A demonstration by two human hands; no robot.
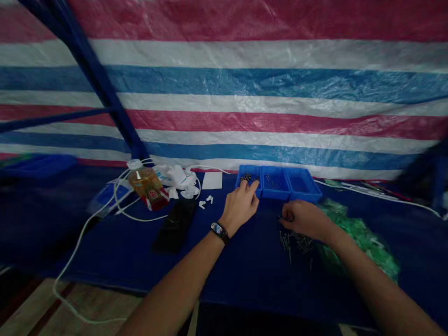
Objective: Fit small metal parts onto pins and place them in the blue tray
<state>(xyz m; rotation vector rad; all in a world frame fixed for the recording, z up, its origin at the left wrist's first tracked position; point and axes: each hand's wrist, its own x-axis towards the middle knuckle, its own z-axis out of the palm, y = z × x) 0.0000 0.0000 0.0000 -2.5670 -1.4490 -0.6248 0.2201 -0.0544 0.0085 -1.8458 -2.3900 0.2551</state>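
Observation:
My left hand (241,205), with a black band (220,232) at the wrist, reaches to the left blue bin (239,176). Its fingers are apart over small metal parts (248,177) there; their tips are partly hidden. My right hand (301,217) is closed in a pinch just in front of the bins. A thin dark end sticks out from its fingertips, apparently a screw (279,217). Below that hand lies a loose pile of long thin screws (304,242) on the blue table cover (252,261). A few thin metal pieces (269,178) lie in the middle bin (275,189).
A third blue bin (304,184) adjoins on the right. Green plastic bags (364,238) lie beside my right forearm. On the left are a bottle of amber liquid (149,186), a black pouch-like object (175,226), white earbuds (206,202) and a white cable (79,242). Striped sheeting (245,88) hangs behind.

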